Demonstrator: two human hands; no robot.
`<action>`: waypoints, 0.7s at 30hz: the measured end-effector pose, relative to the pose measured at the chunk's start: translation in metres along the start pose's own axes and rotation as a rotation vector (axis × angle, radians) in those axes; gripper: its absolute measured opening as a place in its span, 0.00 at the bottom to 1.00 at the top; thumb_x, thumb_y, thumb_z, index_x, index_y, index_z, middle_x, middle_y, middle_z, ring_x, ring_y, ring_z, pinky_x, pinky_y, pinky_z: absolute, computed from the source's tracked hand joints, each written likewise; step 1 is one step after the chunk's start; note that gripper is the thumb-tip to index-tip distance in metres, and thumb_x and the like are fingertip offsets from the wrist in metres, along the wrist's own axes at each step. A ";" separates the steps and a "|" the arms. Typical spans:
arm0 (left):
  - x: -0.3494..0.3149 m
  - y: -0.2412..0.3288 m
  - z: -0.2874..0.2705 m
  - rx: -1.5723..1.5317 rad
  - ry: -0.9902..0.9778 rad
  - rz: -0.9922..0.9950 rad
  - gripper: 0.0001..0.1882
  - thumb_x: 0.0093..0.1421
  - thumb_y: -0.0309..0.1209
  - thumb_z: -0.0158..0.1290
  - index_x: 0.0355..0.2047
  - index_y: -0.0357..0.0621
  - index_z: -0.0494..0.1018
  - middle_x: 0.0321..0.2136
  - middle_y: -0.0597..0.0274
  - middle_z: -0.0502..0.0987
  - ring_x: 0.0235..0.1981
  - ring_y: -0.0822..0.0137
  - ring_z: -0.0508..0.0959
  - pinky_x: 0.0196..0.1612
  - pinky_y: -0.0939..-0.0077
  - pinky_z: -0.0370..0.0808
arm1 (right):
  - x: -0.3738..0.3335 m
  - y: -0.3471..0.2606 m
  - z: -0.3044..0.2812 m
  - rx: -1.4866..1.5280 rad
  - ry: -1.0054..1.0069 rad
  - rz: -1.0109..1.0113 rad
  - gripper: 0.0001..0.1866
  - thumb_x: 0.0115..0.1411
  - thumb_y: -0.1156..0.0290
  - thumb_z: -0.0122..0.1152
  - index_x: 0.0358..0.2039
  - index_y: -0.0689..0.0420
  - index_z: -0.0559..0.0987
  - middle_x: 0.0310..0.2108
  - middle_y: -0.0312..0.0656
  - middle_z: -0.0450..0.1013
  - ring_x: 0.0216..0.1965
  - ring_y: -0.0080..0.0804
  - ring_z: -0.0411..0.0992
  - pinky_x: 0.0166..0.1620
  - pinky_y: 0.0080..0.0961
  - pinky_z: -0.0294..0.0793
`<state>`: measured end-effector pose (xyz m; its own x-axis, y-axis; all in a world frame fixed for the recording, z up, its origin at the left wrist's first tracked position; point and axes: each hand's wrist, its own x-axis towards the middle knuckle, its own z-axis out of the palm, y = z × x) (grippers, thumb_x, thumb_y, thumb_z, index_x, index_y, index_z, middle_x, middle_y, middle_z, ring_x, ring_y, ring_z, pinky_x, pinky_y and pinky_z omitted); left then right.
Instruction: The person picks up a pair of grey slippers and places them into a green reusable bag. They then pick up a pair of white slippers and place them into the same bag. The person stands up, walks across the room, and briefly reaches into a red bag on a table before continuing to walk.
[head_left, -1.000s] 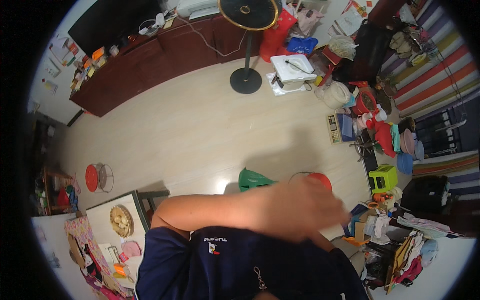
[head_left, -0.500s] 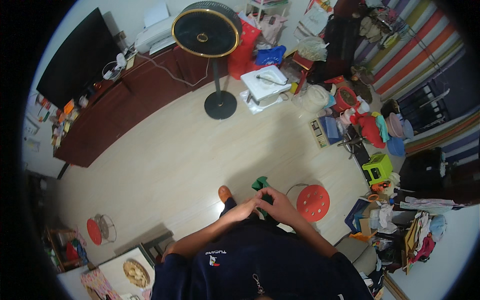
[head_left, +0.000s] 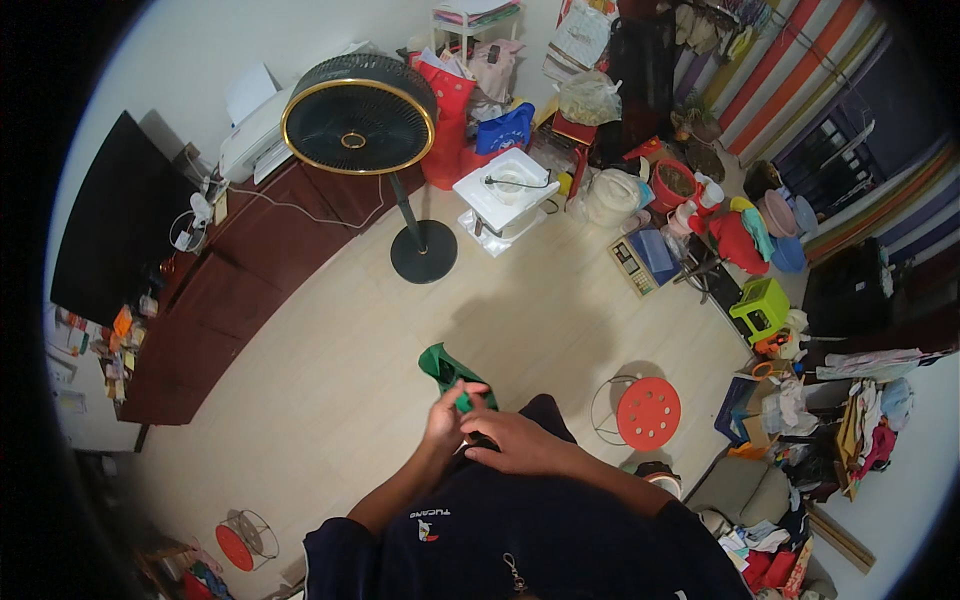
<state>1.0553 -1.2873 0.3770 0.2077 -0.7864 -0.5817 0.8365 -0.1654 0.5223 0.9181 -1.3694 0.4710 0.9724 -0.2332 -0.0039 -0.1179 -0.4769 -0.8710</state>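
My left hand point(head_left: 446, 418) and my right hand point(head_left: 512, 443) are close together in front of my body, their fingers bent toward each other and touching. Anything small between the fingertips is too hidden to make out. Just beyond and partly below them is a green, bag-like thing point(head_left: 436, 362) with a dark opening, its lower part covered by my hands. Whether my fingers grip it cannot be told.
A red round stool point(head_left: 648, 413) stands to the right, another red stool point(head_left: 236, 547) at lower left. Ahead are a black pedestal fan point(head_left: 423, 250) and a white basin-like thing point(head_left: 507, 188). A dark red cabinet point(head_left: 240, 290) lines the left; clutter piles up on the right.
My view has shifted. Both hands and the green thing have moved left together relative to the floor. The orange shoe seen earlier is now out of sight.
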 end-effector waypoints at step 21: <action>0.097 -0.061 -0.122 0.772 0.811 -0.046 0.08 0.49 0.26 0.54 0.16 0.39 0.69 0.09 0.67 0.64 0.07 0.73 0.61 0.11 0.77 0.55 | 0.121 0.182 -0.332 -0.283 -0.381 0.099 0.16 0.57 0.59 0.51 0.34 0.61 0.72 0.37 0.52 0.71 0.39 0.50 0.70 0.43 0.42 0.68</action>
<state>1.0860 -1.2811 0.2122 0.6893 -0.1966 -0.6973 0.3715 -0.7304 0.5732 0.9477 -1.7656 0.4751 0.9522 0.0124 -0.3052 -0.2120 -0.6924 -0.6897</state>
